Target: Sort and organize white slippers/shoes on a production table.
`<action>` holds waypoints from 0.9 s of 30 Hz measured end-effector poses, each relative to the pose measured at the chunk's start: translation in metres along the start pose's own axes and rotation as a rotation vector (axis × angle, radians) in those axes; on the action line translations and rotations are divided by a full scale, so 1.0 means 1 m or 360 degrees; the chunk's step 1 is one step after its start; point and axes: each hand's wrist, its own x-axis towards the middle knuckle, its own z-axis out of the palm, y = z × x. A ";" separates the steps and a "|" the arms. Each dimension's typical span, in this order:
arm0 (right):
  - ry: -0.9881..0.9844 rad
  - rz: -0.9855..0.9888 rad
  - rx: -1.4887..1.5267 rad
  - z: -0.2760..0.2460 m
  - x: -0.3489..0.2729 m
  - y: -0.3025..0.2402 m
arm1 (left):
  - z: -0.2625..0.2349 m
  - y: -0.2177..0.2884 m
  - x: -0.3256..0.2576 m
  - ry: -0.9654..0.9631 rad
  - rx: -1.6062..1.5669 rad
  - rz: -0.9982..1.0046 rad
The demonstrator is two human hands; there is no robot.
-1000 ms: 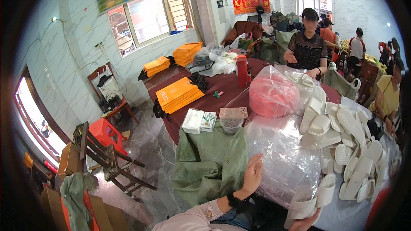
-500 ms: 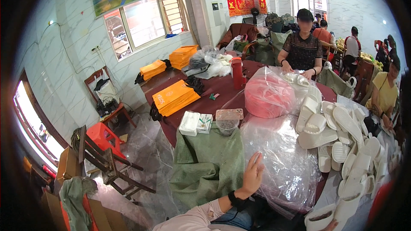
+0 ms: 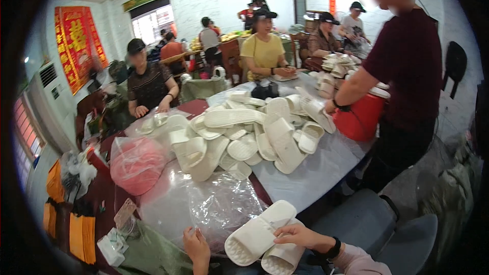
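Two white slippers (image 3: 262, 239) sit at the table's near edge under your right hand (image 3: 298, 235), its fingers curled onto the upper one. Your left hand (image 3: 197, 248), fingers loosely closed, pinches a clear plastic bag (image 3: 219, 209) beside them.

The left hand (image 3: 197, 248) is cut off at the wrist by the lower edge, its palm turned away. Under the right hand (image 3: 301, 235), the lower of the 2 white slippers (image 3: 281, 259) runs out of frame. The clear plastic bag (image 3: 216, 209) blurs what lies beneath it. The desk (image 3: 326, 165) disappears under the slipper heap (image 3: 244, 132); its near corner is hidden.
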 end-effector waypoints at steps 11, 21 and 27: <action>-0.0084 -0.0110 -0.0340 0.011 0.003 0.027 | 0.015 -0.020 -0.001 0.0189 -0.1282 -0.0414; 0.0445 -0.0029 0.0472 0.037 0.055 0.044 | 0.035 -0.010 -0.032 0.0458 -0.1131 0.0253; 0.0562 0.0134 0.0588 0.029 0.054 0.049 | 0.074 -0.058 -0.050 0.0428 0.0004 0.0633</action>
